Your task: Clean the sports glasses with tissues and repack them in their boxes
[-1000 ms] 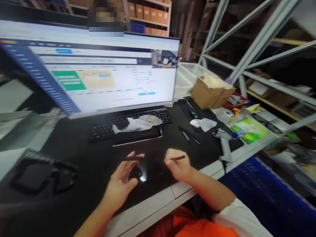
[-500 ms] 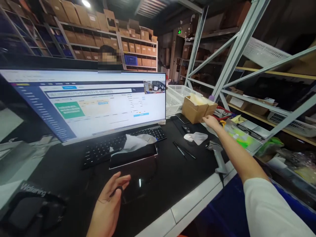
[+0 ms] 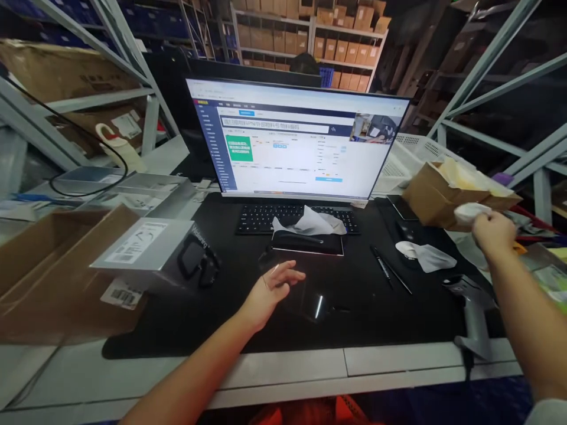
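Observation:
My left hand (image 3: 271, 287) rests on the black desk mat (image 3: 177, 319) with its fingers spread, touching a pair of dark glasses (image 3: 310, 301) that lies just to its right. My right hand (image 3: 491, 231) is raised at the right beside an open brown cardboard box (image 3: 436, 195) and is closed on a white cloth (image 3: 469, 211). Another white cloth (image 3: 427, 257) lies on the mat below the box. A black case (image 3: 308, 242) with crumpled white paper (image 3: 310, 223) sits in front of the keyboard (image 3: 261, 217).
A lit monitor (image 3: 292, 141) stands behind the keyboard. Two pens (image 3: 390, 268) and a barcode scanner (image 3: 472, 310) lie on the right. A grey labelled box (image 3: 146, 245) and cardboard boxes (image 3: 39, 265) crowd the left. Metal racks with cartons surround the desk.
My right hand has pulled back from the cardboard box with a white cloth in it. The view has swung left and my left hand has shifted onto the glasses.

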Available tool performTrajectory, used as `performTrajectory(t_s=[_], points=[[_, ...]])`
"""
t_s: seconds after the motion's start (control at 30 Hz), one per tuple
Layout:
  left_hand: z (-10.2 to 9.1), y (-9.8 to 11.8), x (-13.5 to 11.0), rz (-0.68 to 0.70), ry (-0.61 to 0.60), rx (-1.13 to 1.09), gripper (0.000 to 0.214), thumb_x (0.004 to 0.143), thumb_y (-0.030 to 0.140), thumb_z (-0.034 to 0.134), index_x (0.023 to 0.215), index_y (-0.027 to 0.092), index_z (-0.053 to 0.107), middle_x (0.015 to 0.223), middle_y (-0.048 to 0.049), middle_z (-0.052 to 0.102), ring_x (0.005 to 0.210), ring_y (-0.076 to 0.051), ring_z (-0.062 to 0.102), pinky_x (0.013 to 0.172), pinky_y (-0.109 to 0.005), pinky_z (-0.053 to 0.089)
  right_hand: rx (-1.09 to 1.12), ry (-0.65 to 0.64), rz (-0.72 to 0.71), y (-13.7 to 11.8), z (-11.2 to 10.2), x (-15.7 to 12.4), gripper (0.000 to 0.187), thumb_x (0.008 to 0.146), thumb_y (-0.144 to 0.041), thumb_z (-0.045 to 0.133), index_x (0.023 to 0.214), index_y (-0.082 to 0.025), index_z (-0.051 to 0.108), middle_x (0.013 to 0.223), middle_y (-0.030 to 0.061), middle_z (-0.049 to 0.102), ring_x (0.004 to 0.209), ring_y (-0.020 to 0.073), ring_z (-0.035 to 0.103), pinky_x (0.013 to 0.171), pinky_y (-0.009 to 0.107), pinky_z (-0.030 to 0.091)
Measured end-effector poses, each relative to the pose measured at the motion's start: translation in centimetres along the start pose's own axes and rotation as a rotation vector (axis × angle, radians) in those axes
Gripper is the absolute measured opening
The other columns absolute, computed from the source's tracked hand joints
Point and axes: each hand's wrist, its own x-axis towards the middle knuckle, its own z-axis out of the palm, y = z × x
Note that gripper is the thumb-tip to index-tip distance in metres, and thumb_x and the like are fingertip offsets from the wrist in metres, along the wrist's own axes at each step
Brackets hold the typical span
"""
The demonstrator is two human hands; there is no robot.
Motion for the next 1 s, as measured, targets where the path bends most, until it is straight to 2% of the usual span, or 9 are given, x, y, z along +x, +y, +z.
performTrajectory(t_s=[0.07,0.13,0.2,0.3,0.37,0.47,0.67,0.87,1.0], points=[[-0.1,-0.2,-0.2,-0.015,-0.043,0.000,0.055,0.075,0.046,0.083,0.123,0.023,0.069,0.106,-0.0109,0.076,0.109,-0.027,0.067,0.105,-0.045,0.043,0.049,0.186,-0.065,-1.3,0.8,-3.7,0.032,0.101,-0.036,0.041,0.096,-0.019,0.067,0.091,0.0176,0.068,0.095,0.0337,0.063,0.081,0.044,0.047],[-0.1,-0.4,-0.4,-0.044,-0.095,0.005,0.053,0.076,0.043,0.083,0.123,0.023,0.069,0.107,-0.0109,0.076,0.110,-0.027,0.067,0.107,-0.045,0.042,0.274,0.259,-0.416,-4.2,2.5,-9.3,0.023,0.095,-0.037,0.054,0.084,-0.021,0.066,0.075,0.0089,0.067,0.073,0.0273,0.063,0.067,0.038,0.047],[0.0,-0.6,-0.6,-0.076,-0.146,0.010,0.052,0.075,0.042,0.084,0.122,0.022,0.070,0.109,-0.0113,0.076,0.110,-0.027,0.067,0.107,-0.044,0.042,0.426,0.273,-0.809,-7.9,4.5,-15.5,0.014,0.094,-0.029,0.056,0.086,-0.022,0.066,0.078,0.0059,0.070,0.072,0.0235,0.064,0.066,0.035,0.048],[0.4,-0.9,-0.7,-0.116,-0.194,0.013,0.055,0.071,0.042,0.087,0.119,0.021,0.072,0.116,-0.0115,0.074,0.113,-0.028,0.066,0.104,-0.041,0.044,0.523,0.123,-1.250,-12.5,6.8,-22.4,0.013,0.092,-0.015,0.054,0.096,-0.022,0.064,0.093,0.0079,0.073,0.085,0.0223,0.067,0.074,0.035,0.051],[0.8,-0.9,-0.8,-0.146,-0.208,0.000,0.057,0.067,0.044,0.089,0.116,0.019,0.074,0.115,-0.0111,0.075,0.109,-0.027,0.067,0.099,-0.037,0.046,0.535,-0.046,-1.396,-14.1,7.8,-24.5,0.013,0.091,-0.013,0.055,0.098,-0.022,0.062,0.092,0.0077,0.073,0.084,0.0218,0.067,0.075,0.036,0.052],[1.1,-0.5,-1.0,-0.170,-0.214,-0.023,0.056,0.066,0.044,0.090,0.113,0.017,0.075,0.109,-0.0103,0.076,0.100,-0.025,0.069,0.094,-0.034,0.047,0.526,-0.247,-1.405,-14.6,8.7,-25.0,0.017,0.091,-0.017,0.056,0.107,-0.020,0.062,0.089,0.0075,0.071,0.079,0.0210,0.064,0.072,0.035,0.052],[1.5,0.4,-1.2,-0.136,-0.228,-0.059,0.051,0.067,0.044,0.089,0.108,0.016,0.077,0.102,-0.0102,0.077,0.098,-0.025,0.069,0.096,-0.036,0.046,0.444,-0.349,-1.456,-14.6,9.1,-24.5,0.039,0.093,-0.010,0.050,0.129,-0.021,0.062,0.100,0.0096,0.071,0.093,0.0221,0.064,0.082,0.036,0.052],[1.8,0.7,-1.5,-0.178,-0.222,-0.159,0.052,0.065,0.044,0.090,0.109,0.019,0.078,0.103,-0.0092,0.077,0.096,-0.023,0.069,0.095,-0.034,0.047,0.462,-0.606,-1.471,-14.7,7.2,-24.0,0.043,0.094,-0.010,0.049,0.133,-0.021,0.063,0.108,0.0106,0.071,0.100,0.0211,0.065,0.090,0.035,0.052],[1.5,0.3,-1.8,-0.197,-0.202,-0.127,0.059,0.060,0.049,0.091,0.108,0.016,0.078,0.104,-0.0127,0.076,0.097,-0.026,0.069,0.092,-0.036,0.049,0.451,-0.628,-1.485,-14.1,5.9,-24.6,0.043,0.095,-0.010,0.047,0.131,-0.022,0.065,0.104,0.0106,0.073,0.099,0.0215,0.065,0.088,0.036,0.053]])
